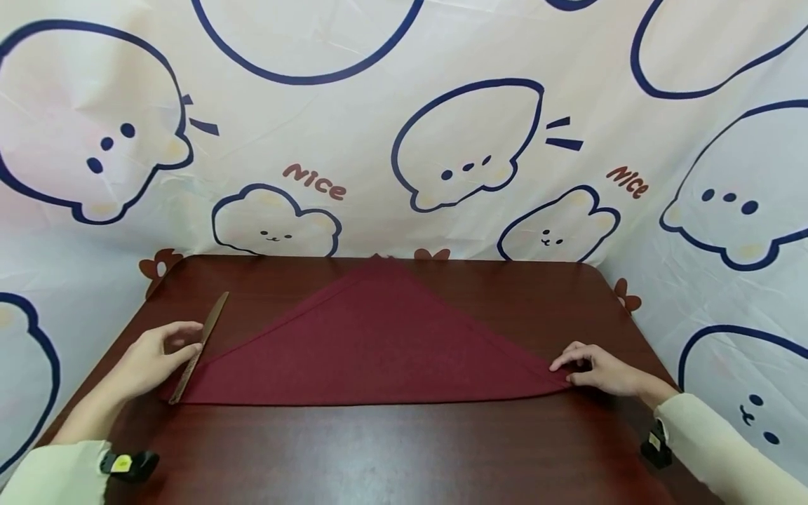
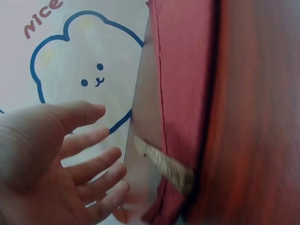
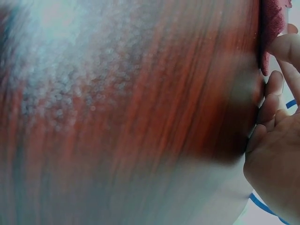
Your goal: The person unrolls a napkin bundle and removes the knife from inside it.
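A dark red cloth [image 1: 379,337], folded into a triangle, lies on the table with its long edge toward me and its peak at the far edge. Across its left corner rests a narrow brown-gold strip [image 1: 203,337], ruler-like, with a patterned surface in the left wrist view. My left hand [image 1: 151,356] is just beside this strip; in the left wrist view the left hand [image 2: 70,159] has its fingers spread and holds nothing. At the cloth's right corner, my right hand [image 1: 596,368] pinches the fabric between thumb and index finger. The right wrist view shows the thumb on the cloth corner [image 3: 272,28].
The reddish-brown wooden table [image 1: 391,449] has rounded far corners and a glossy top. A pale curtain [image 1: 353,126] with blue cartoon outlines hangs behind it and along both sides. Dark devices, one being a wrist device [image 1: 129,464], are strapped at both sleeves.
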The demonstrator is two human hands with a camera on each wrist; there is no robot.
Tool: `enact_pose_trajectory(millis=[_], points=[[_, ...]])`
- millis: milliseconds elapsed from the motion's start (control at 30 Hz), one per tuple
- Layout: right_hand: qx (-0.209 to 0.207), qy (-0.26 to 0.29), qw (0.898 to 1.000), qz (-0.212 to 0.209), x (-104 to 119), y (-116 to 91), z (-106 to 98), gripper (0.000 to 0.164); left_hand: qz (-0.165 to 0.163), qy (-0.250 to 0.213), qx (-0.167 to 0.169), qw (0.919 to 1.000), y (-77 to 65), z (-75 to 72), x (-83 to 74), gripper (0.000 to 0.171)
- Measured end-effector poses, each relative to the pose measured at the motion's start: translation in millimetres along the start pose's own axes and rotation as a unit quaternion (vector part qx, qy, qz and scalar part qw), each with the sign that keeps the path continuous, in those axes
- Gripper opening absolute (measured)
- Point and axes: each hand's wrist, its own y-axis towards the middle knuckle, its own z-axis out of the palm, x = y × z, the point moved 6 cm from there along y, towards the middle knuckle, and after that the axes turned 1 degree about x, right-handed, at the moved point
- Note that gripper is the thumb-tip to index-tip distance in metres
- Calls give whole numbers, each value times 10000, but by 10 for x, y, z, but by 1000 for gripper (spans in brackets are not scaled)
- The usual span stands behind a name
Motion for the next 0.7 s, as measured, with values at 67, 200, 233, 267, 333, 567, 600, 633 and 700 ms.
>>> enact_pose_trajectory(millis=[67,200,233,267,333,567,600,633,700], points=[[4,8,10000,-10,2,-4,-2,23,-44,-107,67,9999,45,12,-14,50],[44,70,10000,56,10,-19,8,23,-109,-113,228,9996,102,34,-19,57],[41,69,9999,70,14,-22,8,23,-121,-99,286,9995,112,40,-16,60],[32,73,9999,76,18,-23,6,23,-128,-91,357,9992,119,47,-14,61],[10,39,10000,62,26,-21,0,23,-163,-97,524,9984,128,63,-7,65],[3,-15,10000,88,19,2,-23,23,-300,-72,890,9956,157,126,23,72],[10,-3,10000,96,17,5,-24,23,-334,-52,913,9953,161,130,27,73],[10,-6,10000,93,14,8,-24,23,-381,-33,935,9949,166,134,35,74],[8,-24,10000,74,12,14,-22,23,-479,70,929,9945,172,126,39,74]])
